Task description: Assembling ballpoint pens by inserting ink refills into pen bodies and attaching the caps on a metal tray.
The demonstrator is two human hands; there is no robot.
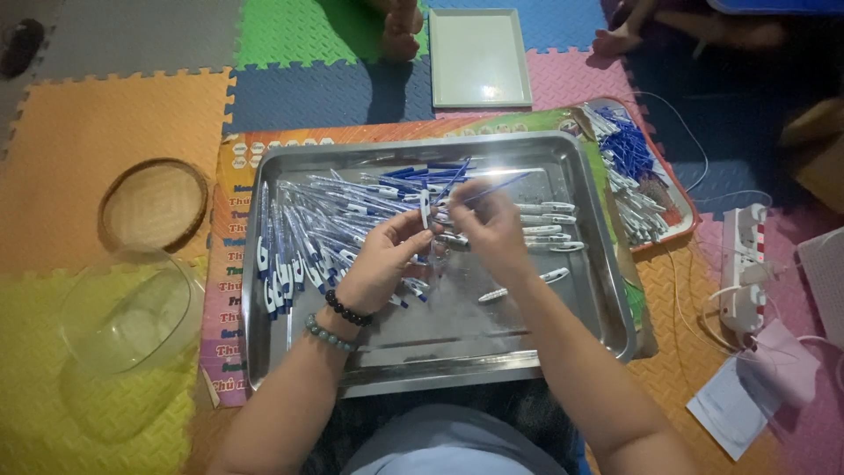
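Observation:
A large steel tray (492, 347) lies on the floor mat in front of me, holding several blue-and-white pens (308, 233) piled at its left and a few white pen barrels (545, 230) at the right. My left hand (382, 259), with two bead bracelets on the wrist, holds a white pen barrel (425, 209) upright over the tray. My right hand (492, 224) is pinched on a thin blue refill (492, 189) that slants up to the right, its lower end at the barrel.
A second tray (681, 198) at the right holds blue refills and white parts. An empty white tray (479, 57) lies beyond, next to another person's feet (400, 31). A woven basket (154, 204) and clear bowl (127, 312) sit left; a power strip (743, 264) right.

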